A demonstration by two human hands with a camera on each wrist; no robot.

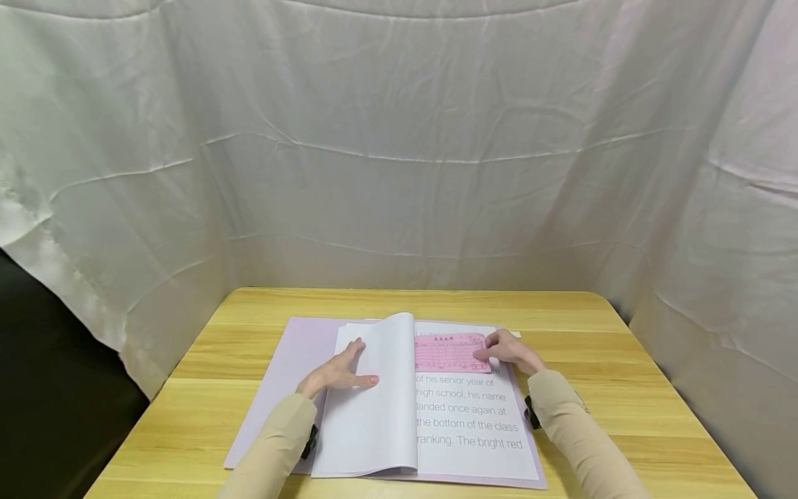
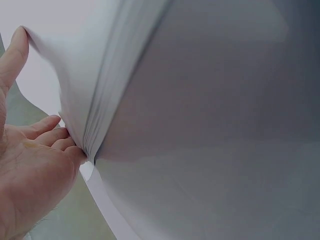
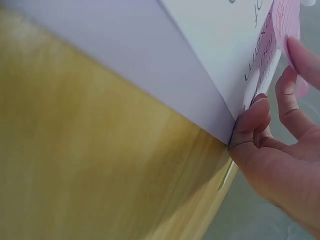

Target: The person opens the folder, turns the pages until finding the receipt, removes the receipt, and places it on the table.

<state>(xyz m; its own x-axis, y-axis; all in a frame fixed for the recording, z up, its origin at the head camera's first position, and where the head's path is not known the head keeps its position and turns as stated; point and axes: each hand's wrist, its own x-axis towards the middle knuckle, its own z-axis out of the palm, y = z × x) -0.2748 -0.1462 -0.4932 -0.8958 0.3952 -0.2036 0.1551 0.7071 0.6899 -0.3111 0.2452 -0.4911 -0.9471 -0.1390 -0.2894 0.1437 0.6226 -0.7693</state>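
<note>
A lilac folder (image 1: 264, 409) lies spread on the table with large-print white pages (image 1: 470, 457) on its right side. Several sheets (image 1: 374, 430) are turned over to the left and bulge along the fold. My left hand (image 1: 337, 371) rests on these turned sheets with its fingers and thumb spread; the left wrist view shows it against their edges. A pink printed form (image 1: 445, 353) lies over the upper part of the right page. At its right end, my right hand (image 1: 508, 350) pinches it between thumb and forefinger (image 3: 287, 90), the other fingers curled near the folder's edge.
The wooden table (image 1: 623, 388) extends around the folder on all sides. A small white paper edge (image 1: 515, 334) sticks out past the folder near the right hand. Pale curtains (image 1: 399, 173) hang behind and beside the table, and a dark area (image 1: 56, 388) lies at the left.
</note>
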